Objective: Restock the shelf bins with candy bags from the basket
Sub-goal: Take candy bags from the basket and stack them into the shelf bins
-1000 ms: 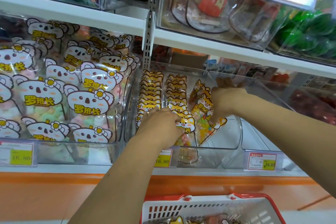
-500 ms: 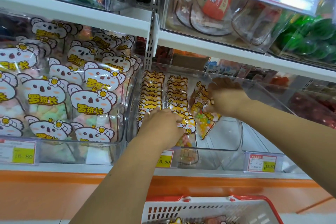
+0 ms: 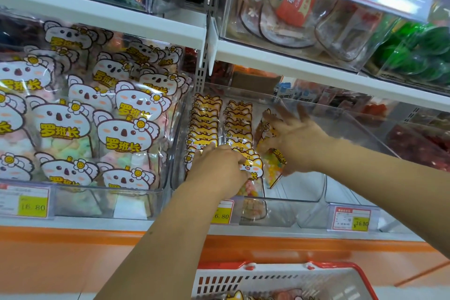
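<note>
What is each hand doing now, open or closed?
Left hand: closed, fingers curled on the front candy bag.
Right hand: open, fingers spread, touching the tilted candy bag.

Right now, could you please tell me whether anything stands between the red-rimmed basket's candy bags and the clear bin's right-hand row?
Only the hands do: the right hand spreads over that row's yellow cat-faced bags, and the left hand grips the middle row's front bag in the clear plastic bin.
</note>
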`<state>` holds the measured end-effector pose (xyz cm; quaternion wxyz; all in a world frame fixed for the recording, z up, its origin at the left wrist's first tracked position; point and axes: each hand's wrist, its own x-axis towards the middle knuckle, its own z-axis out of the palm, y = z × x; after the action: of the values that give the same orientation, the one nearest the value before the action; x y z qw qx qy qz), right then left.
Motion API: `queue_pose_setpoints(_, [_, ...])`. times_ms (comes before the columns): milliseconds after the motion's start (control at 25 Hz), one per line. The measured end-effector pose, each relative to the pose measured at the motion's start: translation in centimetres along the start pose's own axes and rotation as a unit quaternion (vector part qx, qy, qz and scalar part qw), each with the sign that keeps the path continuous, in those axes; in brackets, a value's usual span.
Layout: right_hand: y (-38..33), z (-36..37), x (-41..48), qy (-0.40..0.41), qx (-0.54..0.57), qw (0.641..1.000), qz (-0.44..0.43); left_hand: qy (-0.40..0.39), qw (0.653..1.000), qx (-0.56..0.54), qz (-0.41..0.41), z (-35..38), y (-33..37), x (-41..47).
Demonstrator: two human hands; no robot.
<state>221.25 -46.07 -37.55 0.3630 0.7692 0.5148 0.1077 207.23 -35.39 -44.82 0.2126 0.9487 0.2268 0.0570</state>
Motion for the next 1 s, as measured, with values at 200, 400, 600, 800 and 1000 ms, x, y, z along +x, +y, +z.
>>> queue_pose_setpoints(200, [-0.9, 0.1, 1.3, -0.085, -0.082, 0.993, 0.021, 0.012, 1.0, -0.009, 0.005, 0.0, -0.1, -0.3])
queue_pose_setpoints(400, [-0.4, 0.4, 1.4, -0.094, -0.073, 0.993, 0.016, 0.016, 1.0, -0.004, 0.005, 0.1, -0.2, -0.2])
queue_pose_setpoints(600, [0.3, 0.6, -0.1, -0.014, 0.008, 1.0, 0.006, 0.077, 0.996, -0.048, 0.012, 0.0, 0.0, -0.5])
queue_pose_setpoints(800, [1.0, 0.6, -4.8, 0.079, 0.161, 0.984, -0.006, 0.12, 0.988, -0.095, 0.024, -0.7, 1.4, -2.4])
queue_pose_setpoints(1000, [-1.4, 3.1, -13.0, 0.302, 0.398, 0.866, -0.007, 0.225, 0.962, -0.068, 0.137, 0.4, 5.6, -7.1])
